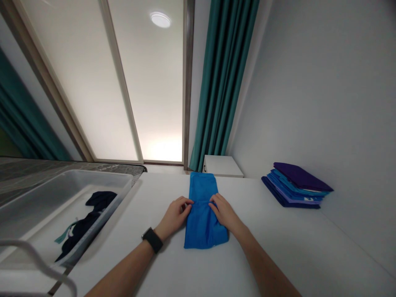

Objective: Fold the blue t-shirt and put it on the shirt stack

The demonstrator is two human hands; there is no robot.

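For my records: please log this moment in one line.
left hand: on blue cloth, left edge | right hand: on its right side | table: folded pile at right | bin: dark clothes

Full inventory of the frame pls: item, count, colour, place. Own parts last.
Folded cloth: 1, bright blue, table centre, between the hands
Table: 1, white, foreground
Folded stack: 1, purple top, blues below, table right
Bin: 1, translucent, left
Dark fabric: piece count unclear, near-black, inside bin
Curved tube: 1, grey, lower left
Patterned surface: 1, grey, behind bin
Low cabinet: 1, white, beyond table
Curtains: 2, teal, far left and centre
Frosted panels: 2, whitish, background
Round light: 1, white, top; possibly a reflection
Wall: white-grey, right
Watch: 1, black, left wrist
Left hand: 1, bare, cloth's left edge
Right hand: 1, bare, cloth's right side
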